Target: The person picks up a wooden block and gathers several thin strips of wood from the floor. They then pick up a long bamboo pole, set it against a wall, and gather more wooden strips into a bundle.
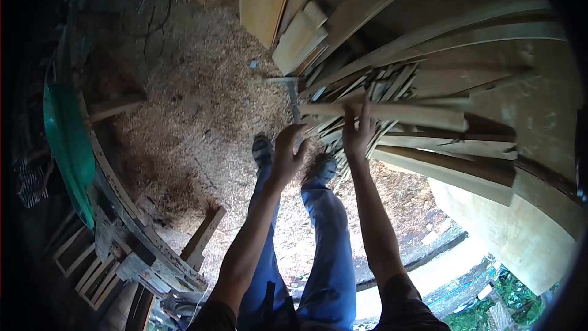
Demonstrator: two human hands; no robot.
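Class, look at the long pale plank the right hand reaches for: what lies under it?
Under the long plank by the right hand lies a heap of thin wood strips. Whatever is beneath that heap is covered.

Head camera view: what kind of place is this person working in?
Probably a rough woodworking shed or timber store. Sawdust and shavings cover the floor, boards and offcuts are stacked on the right, and both hands, left hand and right hand, reach toward them.

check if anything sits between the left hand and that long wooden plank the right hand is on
Nothing visible does. The left hand is open just short of the plank, with only sawdust floor behind the gap; the right hand already touches it.
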